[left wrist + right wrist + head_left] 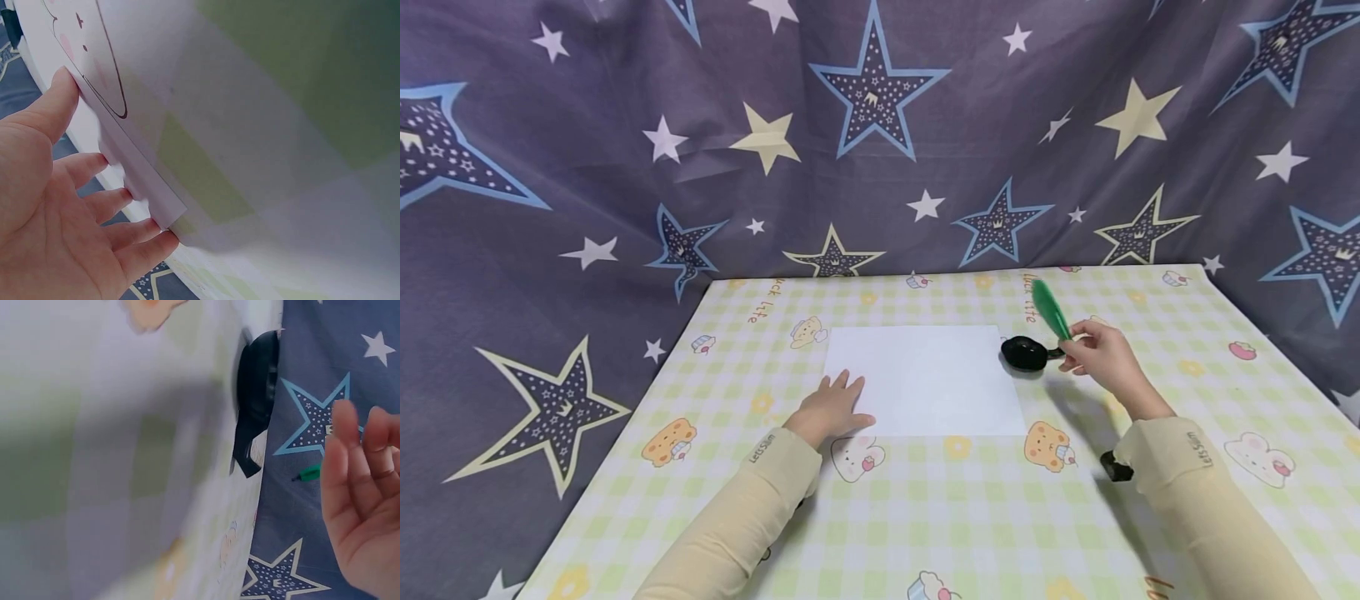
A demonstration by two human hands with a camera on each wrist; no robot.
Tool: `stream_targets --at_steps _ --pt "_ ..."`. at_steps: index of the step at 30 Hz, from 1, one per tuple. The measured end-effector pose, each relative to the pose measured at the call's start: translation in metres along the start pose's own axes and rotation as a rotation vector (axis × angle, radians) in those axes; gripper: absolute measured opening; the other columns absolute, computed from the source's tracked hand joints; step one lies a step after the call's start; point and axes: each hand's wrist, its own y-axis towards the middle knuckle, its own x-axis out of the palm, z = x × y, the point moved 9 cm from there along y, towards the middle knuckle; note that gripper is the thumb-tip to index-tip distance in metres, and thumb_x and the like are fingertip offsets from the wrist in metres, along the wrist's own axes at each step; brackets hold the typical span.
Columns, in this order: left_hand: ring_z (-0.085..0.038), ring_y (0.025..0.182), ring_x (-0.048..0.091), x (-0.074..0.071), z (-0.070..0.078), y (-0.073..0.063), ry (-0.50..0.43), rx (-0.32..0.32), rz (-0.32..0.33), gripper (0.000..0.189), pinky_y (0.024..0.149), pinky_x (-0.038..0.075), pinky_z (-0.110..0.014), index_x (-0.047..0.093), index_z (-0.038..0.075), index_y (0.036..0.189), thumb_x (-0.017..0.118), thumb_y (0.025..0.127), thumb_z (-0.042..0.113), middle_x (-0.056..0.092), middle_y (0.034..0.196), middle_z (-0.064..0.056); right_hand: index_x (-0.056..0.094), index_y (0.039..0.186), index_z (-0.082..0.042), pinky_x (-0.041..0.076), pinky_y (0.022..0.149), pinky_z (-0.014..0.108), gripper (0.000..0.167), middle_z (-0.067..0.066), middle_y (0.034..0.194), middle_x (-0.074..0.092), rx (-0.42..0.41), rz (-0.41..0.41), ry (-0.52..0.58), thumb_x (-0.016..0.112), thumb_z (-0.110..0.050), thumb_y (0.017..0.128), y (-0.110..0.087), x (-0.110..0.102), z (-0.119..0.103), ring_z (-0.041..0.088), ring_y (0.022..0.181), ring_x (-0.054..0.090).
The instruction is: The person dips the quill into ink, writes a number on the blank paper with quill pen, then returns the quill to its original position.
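Note:
A white sheet of paper (pixel 934 382) lies flat in the middle of the table. My left hand (pixel 832 408) rests on its near left corner, fingers spread and straight; the left wrist view shows the fingertips (pixel 147 250) along the paper's edge. Above the table to the right, my right hand (pixel 1102 357) pinches a green pen (pixel 1049 310) with a feather-shaped top pointing up and away. Its dark-tipped lower end shows beside the fingers in the right wrist view. Just beyond the paper's right edge sits a rounded black object (pixel 1024 353) with a short angled stem, close to that hand.
The table carries a green-and-white checked cloth (pixel 985 508) printed with cartoon animals and cupcakes. Behind its far edge hangs a dark curtain (pixel 910 183) with stars. A small black device (pixel 1116 467) sits at my right sleeve.

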Motion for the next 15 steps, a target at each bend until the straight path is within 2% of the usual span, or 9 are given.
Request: stream_targets --at_steps 3,5,9,12,15 --pt "-0.041 0.135 0.011 0.0004 -0.0001 0.0005 0.004 0.003 0.000 0.071 0.107 0.019 -0.051 0.028 0.009 0.145 0.056 0.089 0.043 0.015 0.150 -0.017 0.046 0.108 0.009 0.056 0.063 0.035 0.028 0.009 0.071 0.060 0.059 -0.014 0.136 0.054 -0.014 0.093 0.0007 0.0014 0.0051 0.015 0.061 0.064" --pt "-0.041 0.135 0.011 0.0006 -0.0004 0.0010 0.009 0.005 0.001 0.071 0.107 0.019 -0.051 0.028 0.009 0.145 0.056 0.089 0.043 0.015 0.150 -0.017 0.047 0.107 0.007 0.056 0.063 0.035 0.028 0.008 0.072 0.058 0.082 -0.016 0.185 0.055 -0.017 0.093 0.0007 0.0022 0.0069 0.013 0.059 0.062" --pt "-0.041 0.134 0.012 0.0005 -0.0005 0.0013 0.013 0.007 0.002 0.072 0.107 0.019 -0.051 0.028 0.009 0.145 0.056 0.089 0.044 0.015 0.150 -0.017 0.052 0.101 0.003 0.054 0.059 0.028 0.029 0.007 0.082 0.052 0.105 0.000 0.189 0.058 -0.024 0.092 0.0003 0.0012 0.0084 0.010 0.060 0.055" --pt "-0.041 0.134 0.011 0.0005 -0.0004 0.0013 0.010 0.007 0.002 0.072 0.107 0.019 -0.051 0.028 0.009 0.145 0.056 0.089 0.043 0.015 0.150 -0.017 0.055 0.101 0.002 0.052 0.062 0.025 0.034 0.006 0.097 0.048 0.113 0.006 0.167 0.060 -0.030 0.090 0.0000 0.0002 0.0084 0.011 0.072 0.052" --pt "-0.041 0.134 0.011 0.0007 -0.0004 0.0012 0.008 0.007 0.001 0.072 0.107 0.019 -0.051 0.028 0.009 0.145 0.056 0.089 0.043 0.015 0.150 -0.017 0.056 0.104 0.003 0.052 0.072 0.024 0.038 0.003 0.110 0.044 0.123 -0.002 0.188 0.061 -0.032 0.089 -0.0002 0.0007 0.0088 0.011 0.087 0.051"
